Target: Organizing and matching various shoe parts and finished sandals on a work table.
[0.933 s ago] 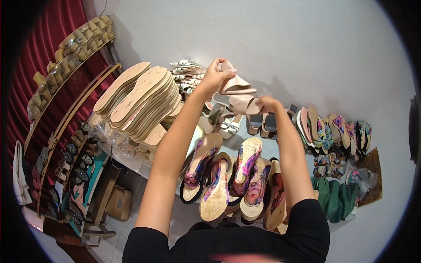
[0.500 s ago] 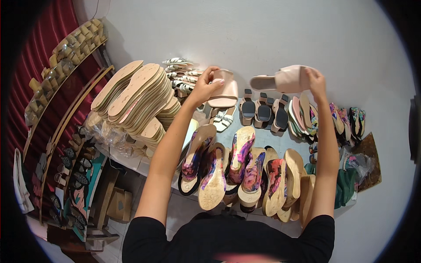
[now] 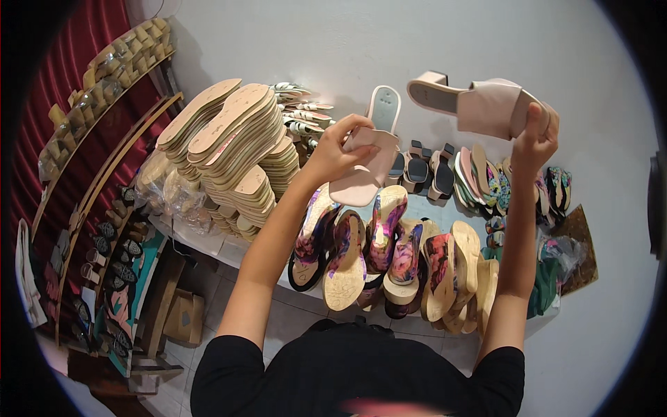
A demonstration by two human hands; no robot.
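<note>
My left hand [image 3: 342, 154] is closed on a pale pink slide sandal [image 3: 372, 170], its toe pointing down toward me and its grey-lined heel end up. Held up at the right, a matching pink slide sandal [image 3: 488, 109] has a small block heel showing at its left end. My right hand [image 3: 538, 139] grips that one by the toe, thumb on top. Below the left sandal stand several floral wedge sandals [image 3: 381, 229] with tan soles. Black-soled heeled sandals [image 3: 417, 169] sit behind, between the two hands.
Tall stacks of beige insoles [image 3: 229, 132] rise left of my left arm, beside white strappy sandals [image 3: 303, 111]. More floral sandals [image 3: 556, 194] and a green bundle [image 3: 545, 285] lie past my right forearm. Curved shelves [image 3: 104, 153] hold heels and shoes at far left. A pale wall [image 3: 389, 42] closes off the back.
Both sandals have been raised and turned; the right one moved up and rightward, showing its heel. The left sandal tilted, its toe swinging nearer me. The view has shifted slightly.
</note>
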